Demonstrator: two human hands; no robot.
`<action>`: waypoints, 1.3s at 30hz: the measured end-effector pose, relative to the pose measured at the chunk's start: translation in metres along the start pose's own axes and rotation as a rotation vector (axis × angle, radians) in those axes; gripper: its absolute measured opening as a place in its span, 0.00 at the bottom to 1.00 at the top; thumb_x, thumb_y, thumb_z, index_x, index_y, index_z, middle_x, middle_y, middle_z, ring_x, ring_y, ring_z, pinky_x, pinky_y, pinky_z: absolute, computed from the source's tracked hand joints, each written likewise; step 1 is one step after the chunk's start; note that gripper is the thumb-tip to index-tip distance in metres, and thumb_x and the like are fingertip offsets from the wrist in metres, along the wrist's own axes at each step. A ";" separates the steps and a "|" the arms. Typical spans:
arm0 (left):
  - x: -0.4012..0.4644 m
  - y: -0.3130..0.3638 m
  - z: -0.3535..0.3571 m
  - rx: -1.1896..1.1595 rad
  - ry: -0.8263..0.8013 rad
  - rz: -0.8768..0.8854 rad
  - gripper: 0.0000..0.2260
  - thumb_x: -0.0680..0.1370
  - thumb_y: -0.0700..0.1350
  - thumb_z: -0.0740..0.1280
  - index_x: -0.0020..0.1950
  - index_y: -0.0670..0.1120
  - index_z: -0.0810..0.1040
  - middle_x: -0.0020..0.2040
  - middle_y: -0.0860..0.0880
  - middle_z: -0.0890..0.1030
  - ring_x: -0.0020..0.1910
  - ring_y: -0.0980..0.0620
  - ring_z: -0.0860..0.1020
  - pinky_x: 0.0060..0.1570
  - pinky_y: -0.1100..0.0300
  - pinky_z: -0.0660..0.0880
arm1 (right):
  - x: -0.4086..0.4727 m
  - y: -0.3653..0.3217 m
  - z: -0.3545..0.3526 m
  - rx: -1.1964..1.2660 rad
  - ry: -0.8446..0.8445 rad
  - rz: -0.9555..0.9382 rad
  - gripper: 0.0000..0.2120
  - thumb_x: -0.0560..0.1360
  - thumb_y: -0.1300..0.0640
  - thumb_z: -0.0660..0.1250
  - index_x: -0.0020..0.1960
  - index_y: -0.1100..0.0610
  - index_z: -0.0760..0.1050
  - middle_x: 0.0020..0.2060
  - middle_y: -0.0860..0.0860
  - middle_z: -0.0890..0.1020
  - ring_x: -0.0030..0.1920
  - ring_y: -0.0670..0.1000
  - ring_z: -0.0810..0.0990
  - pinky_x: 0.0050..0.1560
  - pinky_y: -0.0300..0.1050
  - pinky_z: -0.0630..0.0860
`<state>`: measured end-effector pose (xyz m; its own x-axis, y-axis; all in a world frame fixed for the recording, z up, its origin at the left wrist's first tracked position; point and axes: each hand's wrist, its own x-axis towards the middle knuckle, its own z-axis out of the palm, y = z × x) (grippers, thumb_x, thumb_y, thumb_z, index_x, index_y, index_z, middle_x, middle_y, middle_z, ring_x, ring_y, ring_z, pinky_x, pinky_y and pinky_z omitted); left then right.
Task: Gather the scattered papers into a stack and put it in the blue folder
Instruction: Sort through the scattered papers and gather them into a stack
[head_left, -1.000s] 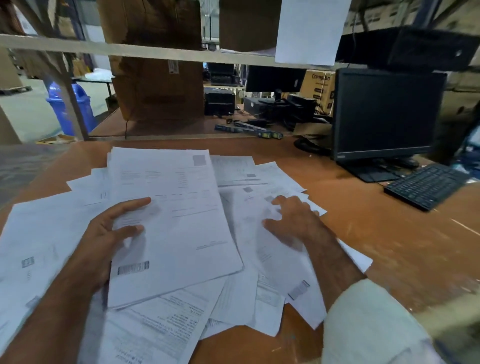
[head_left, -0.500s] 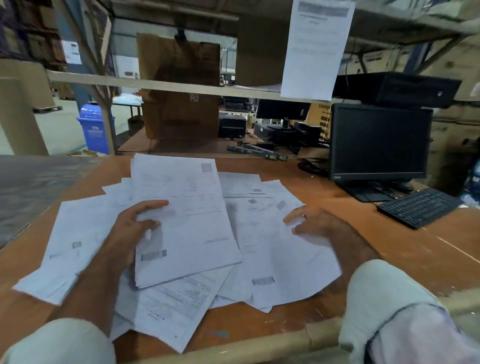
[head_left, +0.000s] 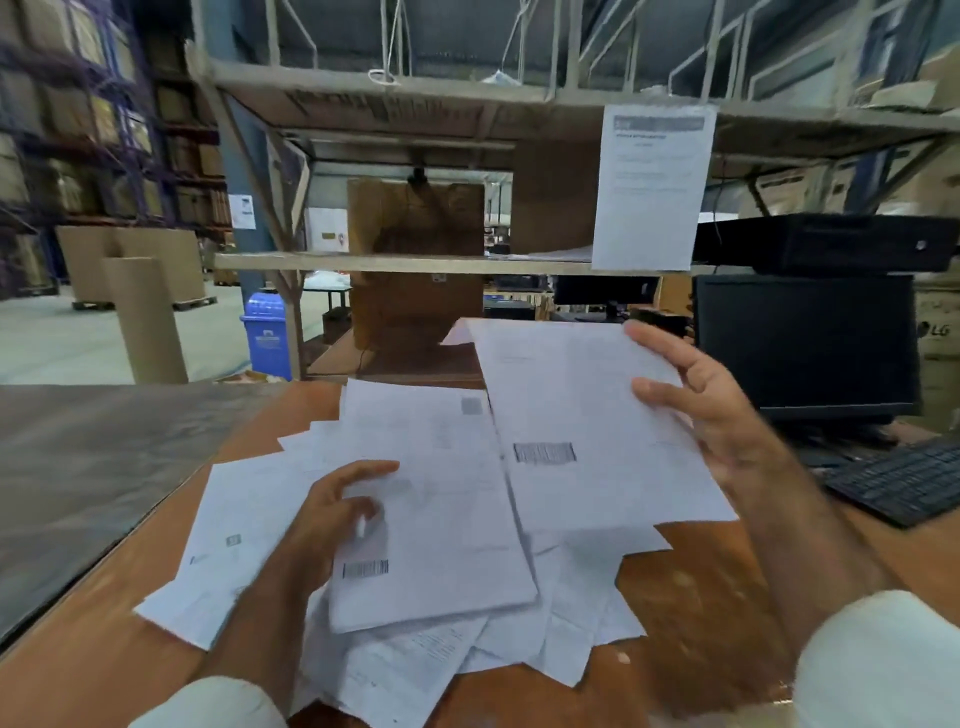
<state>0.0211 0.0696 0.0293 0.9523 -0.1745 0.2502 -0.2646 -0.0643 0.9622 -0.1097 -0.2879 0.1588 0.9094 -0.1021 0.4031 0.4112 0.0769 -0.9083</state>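
**A:** What is at the far left?

**B:** A grey sheet covers the left part of the brown bench (head_left: 691, 587). Beyond it stand a tall cardboard roll (head_left: 145, 322) and a blue bin (head_left: 265, 335) on the warehouse floor.

**A:** And the left hand?

**B:** The left hand (head_left: 332, 514) lies on the scattered papers (head_left: 244, 525) that are spread over the bench. Its grip closes on the left edge of a neat stack (head_left: 447, 499), thumb on top, fingers curled at the edge. A barcode sits just below the grip. More loose sheets fan out under the stack, to the left of the grip and below it.

**A:** What does the right hand hold?

**B:** The right hand (head_left: 711, 415) is raised above the bench and grips a bundle of sheets (head_left: 582, 421) by its right edge. The thumb presses on the front; the index finger stretches along the top right corner. The bundle hangs tilted to the left of that grip, its lower left edge close to the stack, with a barcode near that edge. I cannot tell whether the two piles touch.

**A:** Further right?

**B:** A dark monitor (head_left: 805, 343) stands behind the right grip, and a black keyboard (head_left: 904, 480) lies to its right, lower down. Above, a printed notice (head_left: 654, 187) hangs from a shelf.

**A:** The blue folder?

**B:** It does not show from this view.
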 end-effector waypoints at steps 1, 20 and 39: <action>0.003 0.001 0.001 -0.007 -0.014 0.011 0.24 0.73 0.22 0.63 0.58 0.46 0.86 0.57 0.48 0.86 0.37 0.58 0.81 0.33 0.72 0.74 | 0.006 0.021 0.001 0.012 -0.016 0.064 0.28 0.72 0.67 0.73 0.69 0.49 0.77 0.61 0.51 0.84 0.57 0.58 0.85 0.55 0.60 0.83; 0.035 -0.015 -0.021 0.068 -0.022 0.090 0.20 0.80 0.37 0.69 0.65 0.59 0.80 0.68 0.66 0.75 0.55 0.77 0.74 0.46 0.82 0.71 | 0.069 0.209 0.122 -0.979 -0.082 -0.012 0.31 0.75 0.40 0.71 0.75 0.40 0.65 0.75 0.44 0.66 0.72 0.46 0.67 0.70 0.39 0.63; 0.036 -0.032 -0.090 -0.169 0.254 -0.031 0.24 0.76 0.26 0.62 0.58 0.51 0.85 0.59 0.52 0.85 0.55 0.50 0.83 0.43 0.61 0.82 | 0.047 0.220 0.121 -1.147 -0.490 0.147 0.42 0.76 0.29 0.59 0.82 0.39 0.42 0.81 0.42 0.57 0.78 0.46 0.59 0.77 0.56 0.57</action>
<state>0.0771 0.1534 0.0175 0.9727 0.0777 0.2188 -0.2261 0.1021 0.9687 0.0311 -0.1557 -0.0084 0.9705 0.2318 0.0662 0.2377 -0.8744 -0.4230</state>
